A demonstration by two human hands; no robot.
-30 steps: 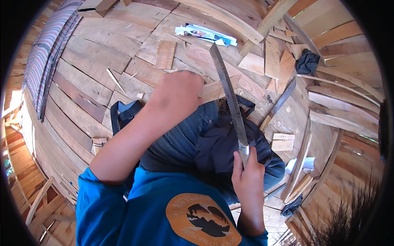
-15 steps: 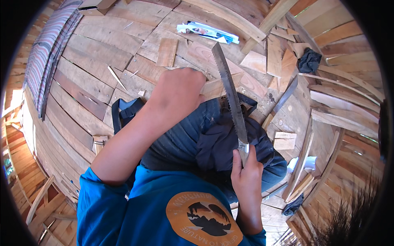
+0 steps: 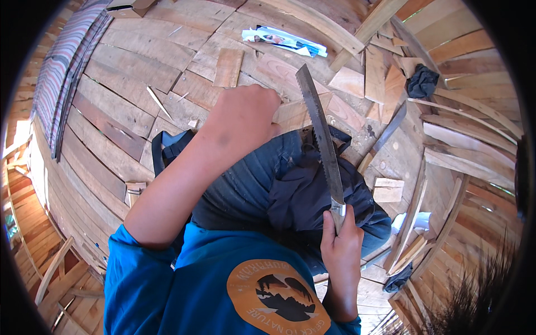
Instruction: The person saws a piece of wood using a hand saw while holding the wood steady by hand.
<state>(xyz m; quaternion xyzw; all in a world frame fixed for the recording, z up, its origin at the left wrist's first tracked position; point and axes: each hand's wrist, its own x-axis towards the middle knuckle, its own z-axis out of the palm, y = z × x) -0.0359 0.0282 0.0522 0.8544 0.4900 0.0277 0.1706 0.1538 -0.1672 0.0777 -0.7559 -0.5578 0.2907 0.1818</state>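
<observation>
My right hand [image 3: 342, 241] is wrapped round the pale handle of a handsaw [image 3: 319, 125]. Its long toothed blade points away from me, with the teeth on the left side. Beneath the blade a light wooden board [image 3: 293, 114] sticks out to the right from my left hand [image 3: 245, 114]. That hand is closed in a fist at the board's left end, and its fingertips are hidden underneath. The blade crosses over the board; whether its teeth touch the wood I cannot tell. Dark cloth [image 3: 298, 192] lies across my lap below the saw.
Offcuts lie about the plank floor, among them a short board [image 3: 228, 67] and a small block [image 3: 388, 190]. A long flat blade [image 3: 391, 129] rests to the right. Farther off are a white and blue wrapper [image 3: 285, 41], a black cloth bundle [image 3: 422, 81] and a striped cloth [image 3: 67, 72].
The saw and my right hand have shifted toward me and a little to the right. My left hand has moved slightly away from me, still closed at the board.
</observation>
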